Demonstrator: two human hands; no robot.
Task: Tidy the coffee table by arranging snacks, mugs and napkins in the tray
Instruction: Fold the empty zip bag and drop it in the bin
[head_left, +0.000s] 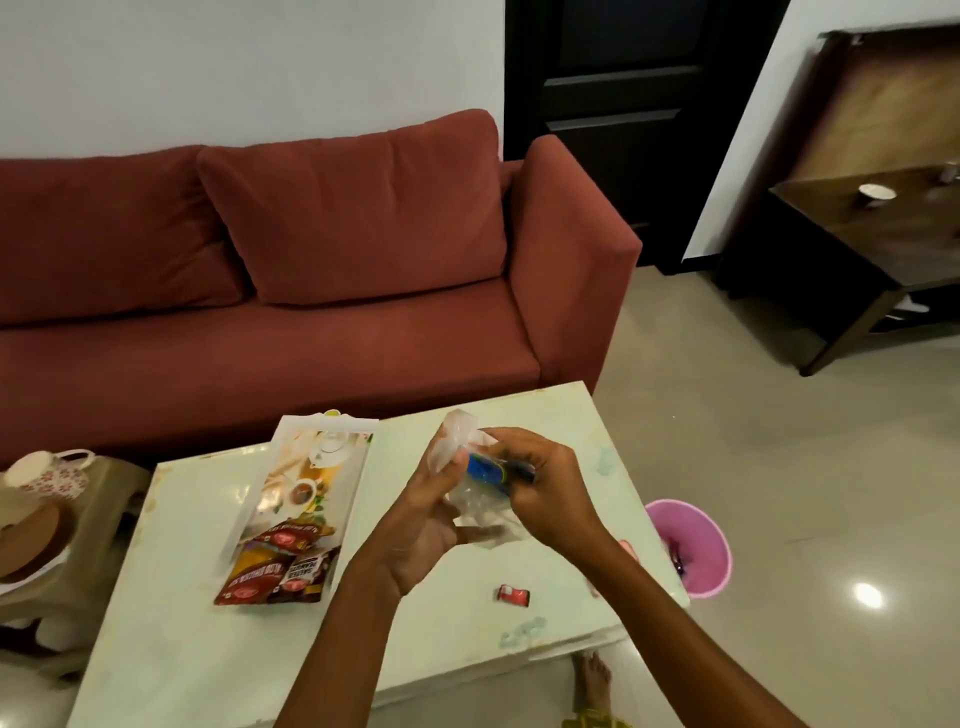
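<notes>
Tray (298, 499): we've set snack packets (278, 569) inside.
Grip: both hands, left hand (431, 525) and right hand (540, 493), clasp clear wrapper (467, 467).
Next: we judge it's bound for the pink bin (696, 551).

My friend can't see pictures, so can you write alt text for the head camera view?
Two hands, left hand and right hand, hold a crinkled clear plastic bag with something blue inside above a pale coffee table. On the table lie a printed tray with snack packets and a small red wrapper; a red sofa stands behind.
</notes>
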